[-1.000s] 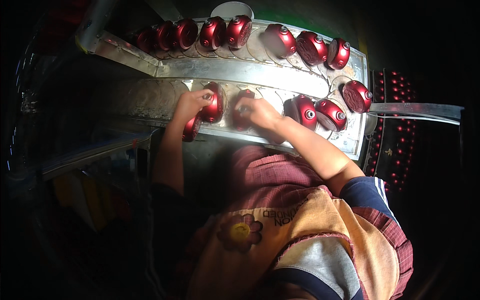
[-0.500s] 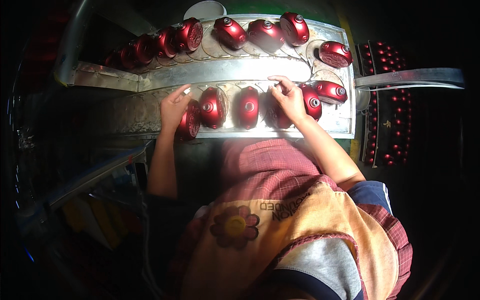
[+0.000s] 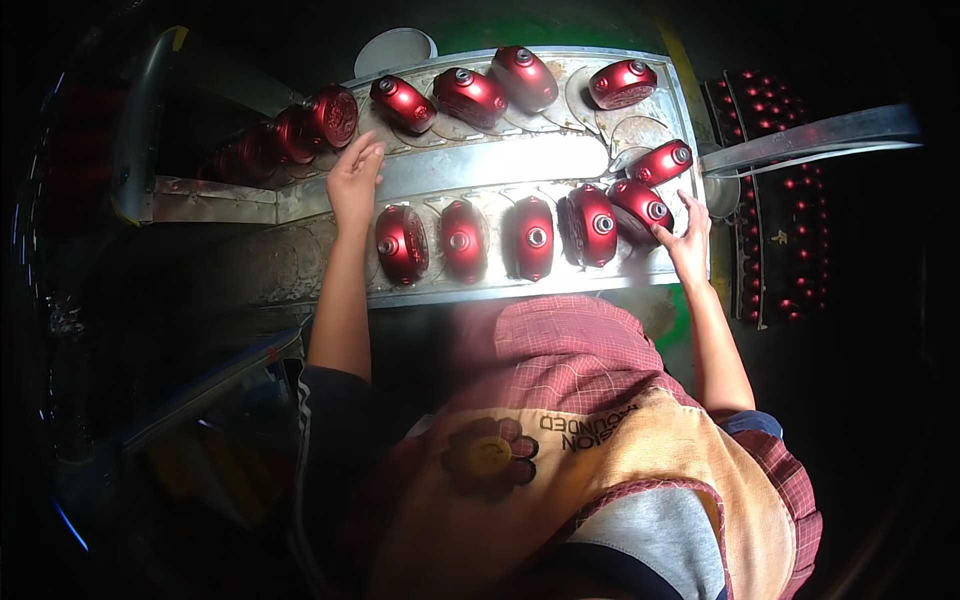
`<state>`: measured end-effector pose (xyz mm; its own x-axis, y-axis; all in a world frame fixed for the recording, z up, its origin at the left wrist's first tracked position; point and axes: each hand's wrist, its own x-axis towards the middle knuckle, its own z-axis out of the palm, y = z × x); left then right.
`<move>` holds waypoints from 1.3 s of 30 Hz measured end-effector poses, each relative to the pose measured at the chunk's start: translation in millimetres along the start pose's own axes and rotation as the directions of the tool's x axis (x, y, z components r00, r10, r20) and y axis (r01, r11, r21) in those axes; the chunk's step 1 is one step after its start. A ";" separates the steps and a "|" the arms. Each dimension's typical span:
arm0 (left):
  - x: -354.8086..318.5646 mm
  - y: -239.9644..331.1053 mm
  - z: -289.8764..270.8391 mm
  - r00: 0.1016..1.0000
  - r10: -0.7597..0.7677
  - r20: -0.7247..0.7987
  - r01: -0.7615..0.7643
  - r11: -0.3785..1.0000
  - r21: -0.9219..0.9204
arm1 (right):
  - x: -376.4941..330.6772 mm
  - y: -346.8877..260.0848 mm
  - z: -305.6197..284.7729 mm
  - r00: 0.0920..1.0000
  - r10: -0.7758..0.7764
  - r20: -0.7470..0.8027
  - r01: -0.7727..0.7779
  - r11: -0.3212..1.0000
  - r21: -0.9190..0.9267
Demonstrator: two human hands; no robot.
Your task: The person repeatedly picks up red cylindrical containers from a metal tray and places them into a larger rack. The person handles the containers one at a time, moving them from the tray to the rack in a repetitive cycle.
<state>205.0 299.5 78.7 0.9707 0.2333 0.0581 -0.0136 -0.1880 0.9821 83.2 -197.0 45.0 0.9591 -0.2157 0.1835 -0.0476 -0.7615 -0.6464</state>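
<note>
Red glossy bottles with short necks stand on round plates along two rows of a metal conveyor (image 3: 440, 292). My right hand (image 3: 688, 245) is at the right end of the near row, fingers apart, thumb against the lower side of a tilted red bottle (image 3: 632, 200). To the left of that bottle stands another red bottle (image 3: 592, 225), and several more continue leftward. Raised over the left part of the conveyor, my left hand (image 3: 352, 190) is open and empty, its fingers loosely bent. It is close to a far-row bottle with a patterned face (image 3: 332, 115).
A bright metal strip (image 3: 500, 165) divides the rows. At the right, a curved metal bar (image 3: 820, 138) reaches past the conveyor's end, with dark racks of small red pieces (image 3: 790, 240) beyond. A round pale lid-like thing (image 3: 395, 50) sits behind the far row. A metal frame (image 3: 150, 130) stands left.
The near-row bottles have shifted right and the far-row ones left. My right hand has moved right to the tilted bottle; my left hand has risen away from the near row.
</note>
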 end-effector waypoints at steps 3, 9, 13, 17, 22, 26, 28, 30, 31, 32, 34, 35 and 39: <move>56.2 17.6 51.8 0.990 0.100 0.095 -0.113 0.984 0.138 | -4.9 26.5 4.3 0.994 -0.003 0.111 -0.004 0.998 0.061; 102.9 6.6 141.1 0.987 0.133 0.094 -0.162 0.720 0.675 | 37.7 69.8 -3.1 0.990 0.005 0.144 -0.019 0.996 0.089; 113.2 -2.5 132.6 0.977 0.200 0.076 -0.194 0.678 0.709 | 59.6 91.7 -15.7 0.989 0.020 0.147 -0.033 0.996 0.087; 130.0 -12.3 113.4 0.924 0.320 0.210 -0.381 0.715 0.586 | 74.5 101.8 -27.4 0.979 0.137 0.151 -0.140 0.990 0.013; 146.0 10.2 112.8 0.972 0.124 0.197 -0.206 0.854 0.477 | 111.8 118.8 -53.8 0.955 0.036 0.295 -0.035 0.999 -0.008; 117.6 55.7 166.1 0.899 0.410 0.152 -0.431 0.769 0.472 | 142.5 129.8 -57.3 0.903 -0.086 0.422 0.088 0.996 0.016; 86.0 69.9 228.9 0.894 0.344 0.287 -0.412 0.884 0.222 | 157.3 132.3 -56.2 0.893 -0.096 0.440 0.110 0.994 -0.007; 57.9 75.7 299.2 0.800 0.382 0.463 -0.467 0.881 0.080 | 174.5 133.5 -55.5 0.861 -0.153 0.486 0.173 0.985 0.002; 48.1 77.0 335.1 0.789 0.280 0.547 -0.415 0.899 0.138 | 182.0 134.7 -56.5 0.840 -0.168 0.516 0.194 0.981 0.005; 40.2 75.3 366.5 0.747 0.350 0.566 -0.509 0.848 0.149 | 191.6 133.8 -56.3 0.819 -0.186 0.543 0.215 0.976 0.009; 35.2 67.4 414.8 0.752 0.274 0.599 -0.493 0.838 0.235 | 206.7 130.6 -53.5 0.803 -0.198 0.562 0.217 0.976 0.034; 32.6 62.3 434.1 0.768 0.314 0.559 -0.522 0.812 0.262 | 214.5 127.3 -51.7 0.795 -0.146 0.589 0.185 0.983 -0.006; 62.8 50.0 431.8 0.846 0.291 0.447 -0.445 0.847 0.292 | 235.6 111.5 -46.2 0.779 -0.240 0.580 0.258 0.965 0.052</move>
<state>368.9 -107.2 54.0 0.9245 -0.2839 0.2545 -0.3736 -0.5414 0.7532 291.0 -361.0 50.4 0.9202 0.3686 -0.1315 0.2160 -0.7586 -0.6147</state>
